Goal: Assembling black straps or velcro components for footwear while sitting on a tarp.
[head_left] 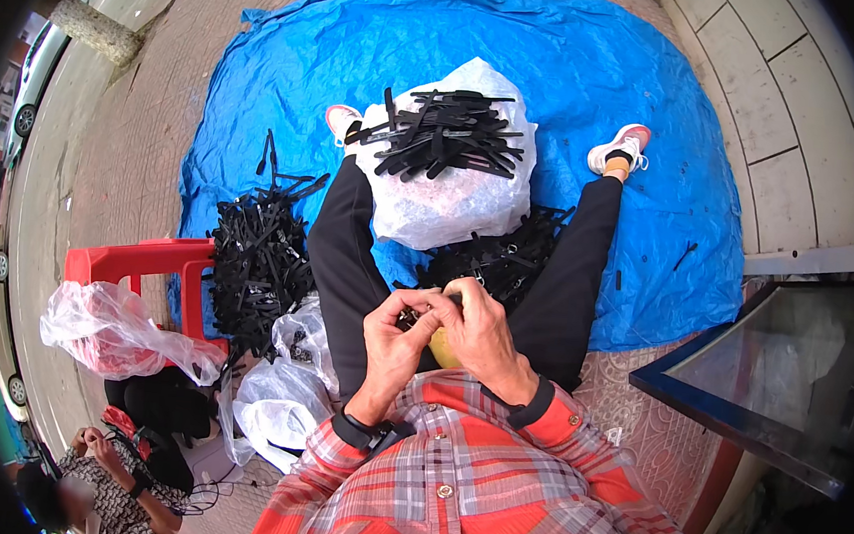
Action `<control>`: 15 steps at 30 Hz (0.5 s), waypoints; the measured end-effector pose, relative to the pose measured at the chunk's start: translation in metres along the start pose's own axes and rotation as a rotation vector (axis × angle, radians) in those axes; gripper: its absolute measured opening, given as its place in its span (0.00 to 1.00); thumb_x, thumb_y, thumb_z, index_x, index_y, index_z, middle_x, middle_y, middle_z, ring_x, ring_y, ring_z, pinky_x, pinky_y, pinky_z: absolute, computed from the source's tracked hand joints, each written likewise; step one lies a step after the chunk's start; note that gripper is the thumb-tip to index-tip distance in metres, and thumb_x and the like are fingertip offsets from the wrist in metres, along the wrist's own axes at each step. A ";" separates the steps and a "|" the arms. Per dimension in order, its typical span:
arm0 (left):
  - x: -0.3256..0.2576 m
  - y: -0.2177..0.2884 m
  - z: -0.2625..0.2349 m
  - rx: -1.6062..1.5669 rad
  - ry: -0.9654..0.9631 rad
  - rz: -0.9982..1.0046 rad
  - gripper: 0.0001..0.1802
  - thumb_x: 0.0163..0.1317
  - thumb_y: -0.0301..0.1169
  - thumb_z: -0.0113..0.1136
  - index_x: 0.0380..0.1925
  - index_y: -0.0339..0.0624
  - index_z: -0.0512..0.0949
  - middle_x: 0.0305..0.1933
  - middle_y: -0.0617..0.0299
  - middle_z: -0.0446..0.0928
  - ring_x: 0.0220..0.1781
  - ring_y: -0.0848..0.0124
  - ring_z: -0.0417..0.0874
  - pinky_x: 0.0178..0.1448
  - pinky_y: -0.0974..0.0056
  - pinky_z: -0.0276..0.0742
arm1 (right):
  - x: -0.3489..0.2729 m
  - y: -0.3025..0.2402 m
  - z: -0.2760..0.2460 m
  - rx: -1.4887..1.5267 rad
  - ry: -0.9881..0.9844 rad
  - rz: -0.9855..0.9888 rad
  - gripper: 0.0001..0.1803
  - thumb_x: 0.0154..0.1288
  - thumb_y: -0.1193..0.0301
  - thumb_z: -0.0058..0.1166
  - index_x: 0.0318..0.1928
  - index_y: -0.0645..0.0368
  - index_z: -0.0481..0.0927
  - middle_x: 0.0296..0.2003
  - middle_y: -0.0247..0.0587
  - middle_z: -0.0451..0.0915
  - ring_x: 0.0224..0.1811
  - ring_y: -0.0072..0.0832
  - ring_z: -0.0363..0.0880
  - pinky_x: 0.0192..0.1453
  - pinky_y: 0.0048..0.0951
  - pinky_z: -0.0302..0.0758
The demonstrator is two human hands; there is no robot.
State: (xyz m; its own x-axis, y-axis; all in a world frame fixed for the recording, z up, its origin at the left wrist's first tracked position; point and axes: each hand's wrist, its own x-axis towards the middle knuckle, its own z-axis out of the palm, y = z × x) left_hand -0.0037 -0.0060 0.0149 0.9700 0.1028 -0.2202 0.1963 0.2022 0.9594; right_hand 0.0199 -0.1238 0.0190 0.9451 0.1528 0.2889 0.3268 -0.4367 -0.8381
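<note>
My left hand (396,337) and my right hand (485,338) meet in front of my shirt, fingertips pinched together. Whatever is between them is mostly hidden, though something small and dark shows by the fingers. Below the hands a yellowish rounded thing (444,349) is partly covered. Just beyond, between my legs, lies a heap of black straps (493,262) with some shiny metal bits. Past it stands a stuffed white plastic bag (431,210), with a loose bundle of short black strips (447,136) on top.
A blue tarp (604,60) spreads under my legs. At left are another black strap pile (261,274), a red plastic stool (136,262) and clear plastic bags (281,396). Another person (119,479) sits lower left. A blue-framed glass panel (760,364) stands right, near a tiled wall (789,125).
</note>
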 end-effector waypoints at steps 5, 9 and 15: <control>-0.001 0.003 0.001 -0.236 -0.012 -0.145 0.06 0.56 0.19 0.57 0.35 0.34 0.78 0.22 0.71 0.70 0.17 0.86 0.61 0.20 0.78 0.54 | -0.001 0.001 -0.005 0.342 -0.018 0.352 0.10 0.63 0.70 0.51 0.30 0.65 0.73 0.18 0.42 0.74 0.20 0.25 0.74 0.23 0.26 0.69; -0.002 -0.001 0.001 -0.291 -0.001 -0.161 0.07 0.58 0.20 0.55 0.36 0.34 0.78 0.18 0.72 0.68 0.16 0.86 0.59 0.19 0.78 0.52 | -0.002 0.008 -0.004 0.546 -0.084 0.497 0.13 0.65 0.67 0.50 0.28 0.64 0.72 0.16 0.31 0.70 0.20 0.12 0.67 0.22 0.20 0.66; -0.002 0.000 0.003 -0.211 0.027 -0.156 0.08 0.58 0.20 0.52 0.36 0.34 0.77 0.19 0.72 0.69 0.16 0.87 0.60 0.19 0.78 0.53 | 0.002 0.005 -0.007 0.648 -0.120 0.588 0.13 0.64 0.67 0.50 0.27 0.64 0.72 0.16 0.30 0.69 0.19 0.13 0.65 0.23 0.18 0.65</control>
State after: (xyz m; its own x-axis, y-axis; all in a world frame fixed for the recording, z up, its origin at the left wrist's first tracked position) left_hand -0.0052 -0.0087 0.0155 0.9257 0.0801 -0.3696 0.3059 0.4157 0.8565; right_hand 0.0233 -0.1315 0.0188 0.9414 0.1699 -0.2912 -0.3117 0.1091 -0.9439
